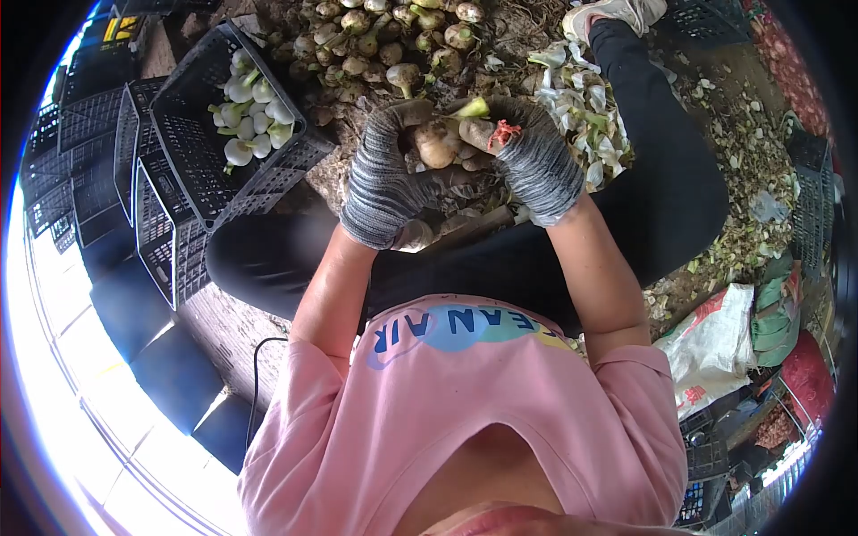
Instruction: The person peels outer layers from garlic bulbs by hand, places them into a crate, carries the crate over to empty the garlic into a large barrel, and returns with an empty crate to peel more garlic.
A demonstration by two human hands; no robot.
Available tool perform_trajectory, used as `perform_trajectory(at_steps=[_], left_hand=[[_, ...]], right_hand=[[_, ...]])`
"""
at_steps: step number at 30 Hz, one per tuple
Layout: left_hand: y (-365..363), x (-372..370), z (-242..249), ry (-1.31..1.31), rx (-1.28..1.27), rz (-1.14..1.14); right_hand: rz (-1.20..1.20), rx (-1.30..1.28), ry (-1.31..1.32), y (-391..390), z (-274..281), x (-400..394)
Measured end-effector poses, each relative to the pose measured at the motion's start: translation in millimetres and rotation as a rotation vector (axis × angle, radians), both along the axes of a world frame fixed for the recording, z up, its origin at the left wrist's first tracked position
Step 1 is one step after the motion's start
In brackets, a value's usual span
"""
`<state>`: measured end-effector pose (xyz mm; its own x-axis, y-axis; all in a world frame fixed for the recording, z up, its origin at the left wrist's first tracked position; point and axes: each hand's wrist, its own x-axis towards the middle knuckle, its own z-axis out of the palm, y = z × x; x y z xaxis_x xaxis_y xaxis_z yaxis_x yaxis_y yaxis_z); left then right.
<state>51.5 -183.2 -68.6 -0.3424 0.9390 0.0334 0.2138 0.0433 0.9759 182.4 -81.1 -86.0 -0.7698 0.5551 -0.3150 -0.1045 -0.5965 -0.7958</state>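
Between my hands is a round, brownish-white onion [436, 146] with a short green neck pointing up and to the right. My left hand [391, 165], in a grey striped knit glove, curls round the onion's left side. From the right, my right hand [539, 156] closes on it, thumb pressed near the neck. The right glove has a red wrapping [504, 134] at the thumb. Just beyond my hands lies a pile of unpeeled onions [366, 45] with dirty skins and green stubs.
At my left, a black plastic crate [183, 116] holds several clean white onions [252, 112]. Other crates [89, 121] stand farther left. Peeled skins [590, 116] are heaped by my right leg [666, 152]. A white sack [715, 344] lies lower right; scraps cover the ground.
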Motion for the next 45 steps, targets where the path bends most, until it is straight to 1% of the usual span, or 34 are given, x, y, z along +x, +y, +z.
perform_trajectory(at_steps=[2,3,5,6,8,9,12,13,15,16,17,18,19,20,21,22,23,25,26,27,28,29,31,32,34,35,36,37,38,39,40,42,43,45], left_hand=[[1.2,-2.8,-10.4,-0.026,0.067,-0.008],[2.0,-1.3,-11.0,-0.134,0.064,0.019],[2.7,1.9,-11.3,-0.349,0.054,0.075],[3.1,0.1,-13.7,-0.518,-0.012,0.051],[5.3,-4.0,-15.9,-0.855,-0.147,0.005],[4.8,-4.1,-10.8,-0.907,-0.281,0.097],[6.9,-37.4,-35.9,-1.141,-0.516,-0.137],[17.4,-16.1,-12.4,-0.886,-0.517,0.095],[13.7,-19.0,-51.0,-0.231,-0.317,0.16],[24.5,0.5,-1.1,-0.718,-0.393,0.295],[23.4,0.3,-5.9,-0.765,-0.272,0.237],[20.6,-0.2,-14.0,-0.81,-0.15,0.182],[20.0,-0.6,-16.6,-0.851,-0.027,0.124],[19.9,-3.5,-15.1,-0.94,-0.035,0.084],[18.9,-8.5,-9.3,-1.03,-0.043,0.047],[16.6,-13.1,-5.4,-1.12,-0.053,0.01],[15.2,-19.0,-10.8,-1.183,-0.012,-0.117],[14.3,-17.4,-23.8,-0.802,0.032,0.045],[13.2,-16.3,-25.6,-0.611,0.049,0.126],[11.1,-19.4,-23.1,-0.489,0.037,0.058],[10.4,-22.7,-19.6,-0.429,0.001,0.071],[9.1,-26.3,-17.1,-0.369,-0.036,0.082],[13.3,-23.5,-2.4,-0.302,-0.122,0.155],[12.9,-25.3,-0.7,-0.273,-0.074,0.118],[12.4,-32.5,1.6,-0.214,0.024,0.041],[14.6,-35.8,1.1,-0.094,0.14,0.006],[13.7,-39.9,-1.0,-0.076,0.183,-0.039],[11.9,-45.7,-4.1,-0.056,0.228,-0.085],[9.6,-51.4,-6.3,-0.034,0.275,-0.133],[5.0,-55.5,-6.7,-0.63,0.033,0.05],[4.1,-54.6,-11.9,-0.686,0.132,0.045],[4.4,-53.1,-25.9,-0.793,0.336,0.033],[4.3,-52.2,-26.6,-0.883,0.33,0.159],[9.5,-49.4,-22.9,-0.926,0.313,0.234]], right_hand=[[-0.033,0.291,-0.043,3.7,-2.4,-0.3],[-0.051,0.436,-0.067,5.5,-3.4,0.0],[-0.006,0.377,-0.075,9.0,-3.1,1.8],[0.018,0.349,-0.078,10.8,-3.5,2.4],[-0.032,0.624,-0.081,10.2,-12.8,3.3],[-0.056,0.761,-0.081,9.1,-16.0,3.2],[0.002,0.433,-0.113,8.8,-13.1,0.3],[0.021,0.325,-0.122,8.9,-12.3,-1.1],[-0.089,0.575,-0.18,6.9,-16.9,-2.4],[-0.146,0.694,-0.21,3.2,-21.9,-2.1],[-0.025,0.569,-0.198,1.7,-33.4,-1.7],[-0.003,0.617,-0.17,-1.2,-53.1,0.2],[0.018,0.667,-0.14,-2.1,-53.5,-4.0],[-0.015,0.058,0.277,-4.8,-49.1,-0.8],[-0.088,-0.592,0.612,-7.6,-41.9,2.0],[-0.067,-0.175,0.337,-7.4,-44.8,2.3],[-0.045,0.242,0.059,-5.2,-45.6,0.5],[-0.118,-0.187,0.227,2.1,-33.3,0.2],[-0.125,-0.077,0.23,-0.2,-40.7,-0.4],[-0.132,0.031,0.23,-4.5,-55.0,-0.1],[-0.141,0.143,0.231,-6.9,-59.8,-1.2],[-0.221,0.292,0.104,-11.1,-62.7,-4.8],[-0.148,-0.109,0.162,-2.8,-53.2,-2.4],[-0.108,-0.31,0.19,3.9,-42.1,-3.1],[-0.183,-0.289,0.355,9.7,-19.5,-2.5],[-0.215,-0.486,0.448,15.3,-17.4,0.5],[-0.247,-0.686,0.537,19.4,-18.1,4.1],[-0.309,-0.558,0.524,24.5,-18.0,5.0],[-0.378,-0.511,0.564,28.6,-14.0,7.5],[-0.447,-0.464,0.603,34.4,-7.0,10.3],[-0.515,-0.419,0.64,38.9,-0.8,12.7],[-0.613,-0.141,0.505,51.0,-0.8,23.3],[-0.605,-0.022,0.427,53.3,-2.2,26.9],[-0.544,0.191,0.261,55.2,-6.6,32.1]])
